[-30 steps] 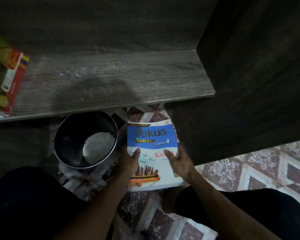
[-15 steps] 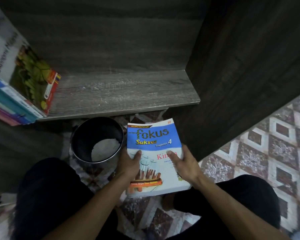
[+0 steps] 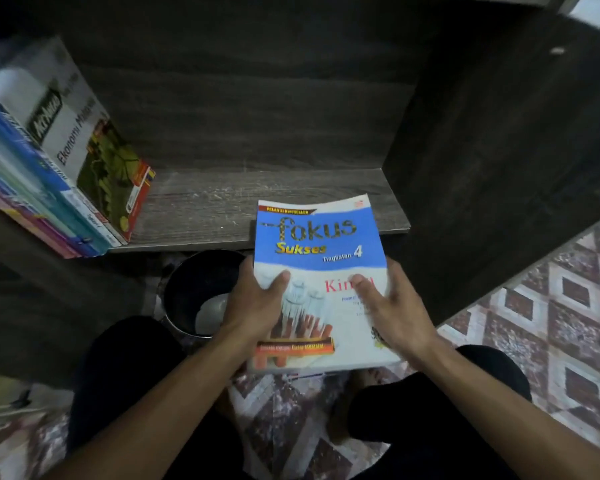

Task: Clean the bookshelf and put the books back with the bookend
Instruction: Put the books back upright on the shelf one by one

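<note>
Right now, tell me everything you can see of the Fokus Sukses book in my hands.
The Fokus Sukses book is a soft paperback: blue band on top with yellow lettering, white below with a red title partly under a thumb. It is closed, cover up, its far edge bowed and overlapping the shelf board; whether it touches is unclear. The left hand and right hand grip its sides, thumbs on the cover.

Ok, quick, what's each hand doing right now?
Left hand: holding the book by its left edge.
Right hand: holding the same book by its right edge.
</note>
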